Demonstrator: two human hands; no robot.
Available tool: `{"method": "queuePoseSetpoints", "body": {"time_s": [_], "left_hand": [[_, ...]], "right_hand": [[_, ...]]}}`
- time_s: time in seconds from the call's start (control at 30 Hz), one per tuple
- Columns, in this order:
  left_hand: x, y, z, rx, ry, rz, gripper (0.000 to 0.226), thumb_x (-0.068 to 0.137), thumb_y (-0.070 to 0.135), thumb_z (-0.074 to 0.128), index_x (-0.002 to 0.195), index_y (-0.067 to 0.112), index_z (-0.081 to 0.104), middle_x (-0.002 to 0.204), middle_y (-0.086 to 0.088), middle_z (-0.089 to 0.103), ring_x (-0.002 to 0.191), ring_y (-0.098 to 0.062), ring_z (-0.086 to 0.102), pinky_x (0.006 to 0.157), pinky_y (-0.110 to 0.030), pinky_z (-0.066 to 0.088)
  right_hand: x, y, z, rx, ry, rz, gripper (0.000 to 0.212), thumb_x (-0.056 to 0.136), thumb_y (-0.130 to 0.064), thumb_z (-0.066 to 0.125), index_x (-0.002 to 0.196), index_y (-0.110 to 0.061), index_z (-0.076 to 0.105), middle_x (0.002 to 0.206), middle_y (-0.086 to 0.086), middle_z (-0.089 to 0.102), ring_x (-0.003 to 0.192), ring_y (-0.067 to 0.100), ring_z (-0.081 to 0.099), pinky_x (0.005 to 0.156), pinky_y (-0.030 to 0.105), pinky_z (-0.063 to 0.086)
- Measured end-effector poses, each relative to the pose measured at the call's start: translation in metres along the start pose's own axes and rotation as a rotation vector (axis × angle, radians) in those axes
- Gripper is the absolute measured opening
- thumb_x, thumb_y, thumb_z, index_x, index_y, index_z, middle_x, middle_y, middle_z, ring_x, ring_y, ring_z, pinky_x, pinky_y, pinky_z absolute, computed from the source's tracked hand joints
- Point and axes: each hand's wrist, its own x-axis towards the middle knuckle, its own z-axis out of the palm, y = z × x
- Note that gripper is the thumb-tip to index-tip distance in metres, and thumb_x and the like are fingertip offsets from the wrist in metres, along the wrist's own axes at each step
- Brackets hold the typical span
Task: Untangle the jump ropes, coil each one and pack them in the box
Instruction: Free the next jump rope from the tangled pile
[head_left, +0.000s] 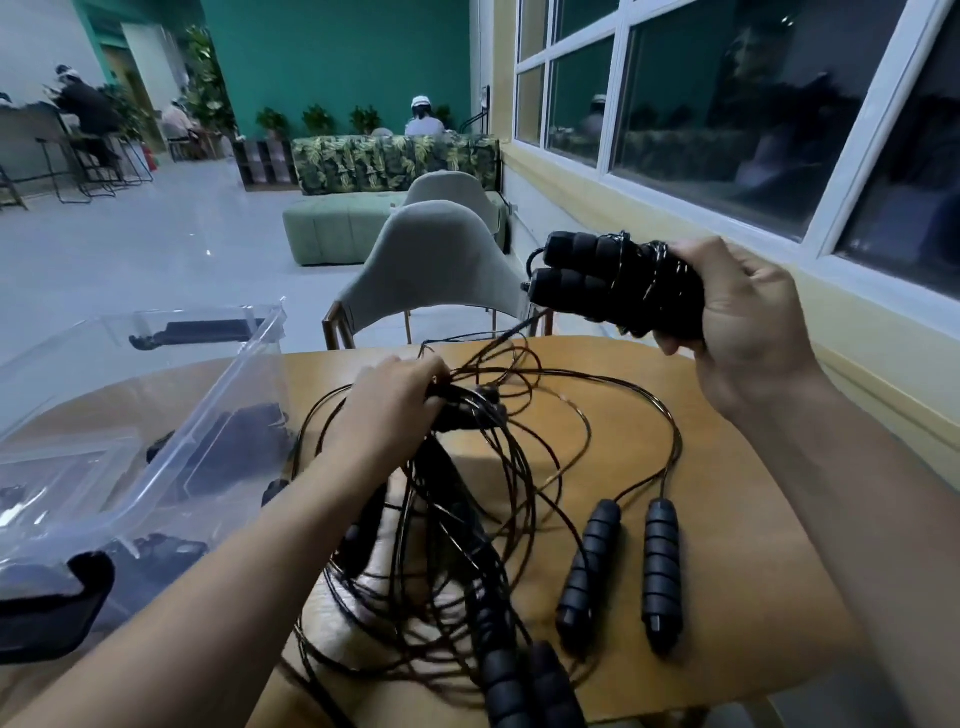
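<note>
Now gripping one coiled jump rope (613, 280) aloft in the right hand (748, 312), clutching the tangled ropes (467, 519) on the surface (727, 519) with the left hand (389, 400), beside the clear box (218, 395); risks cinching knots tighter if pulled hard.

A smooth, pale wooden tabletop (727, 493) with a low sheen carries thin black cords (467, 540), glossy like coated wire; the handles (660, 566) are matt black ribbed foam, as are those of the coiled bundle (613, 283); the box (228, 384) is clear, glossy plastic with black plastic latches (57, 603); the chair (431, 260) wears matt grey cloth; the floor (156, 249) is polished and reflective.
</note>
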Motion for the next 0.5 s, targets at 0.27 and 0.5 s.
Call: {"method": "queuePoseSetpoints", "body": {"time_s": [0.27, 0.5], "left_hand": [[0.077, -0.018, -0.045, 0.070, 0.222, -0.139, 0.014, 0.088, 0.020, 0.075, 0.101, 0.019, 0.070, 0.092, -0.014, 0.072, 0.084, -0.042, 0.063, 0.067, -0.046, 0.052], [0.044, -0.028, -0.019, 0.148, -0.063, -0.248, 0.029, 0.091, 0.015, 0.065, 0.115, 0.030, 0.070, 0.115, -0.005, 0.072, 0.107, -0.035, 0.064, 0.081, -0.037, 0.050]], "right_hand": [[0.037, -0.022, 0.029, -0.044, -0.045, -0.092, 0.029, 0.098, -0.024, 0.069, 0.076, -0.005, 0.065, 0.071, 0.022, 0.049, 0.054, 0.039, 0.046, 0.045, 0.038, 0.035], [0.013, 0.017, 0.045, -0.033, -0.069, 0.063, 0.030, 0.102, -0.019, 0.067, 0.075, -0.008, 0.067, 0.069, 0.018, 0.053, 0.048, 0.029, 0.048, 0.044, 0.033, 0.039]]}}
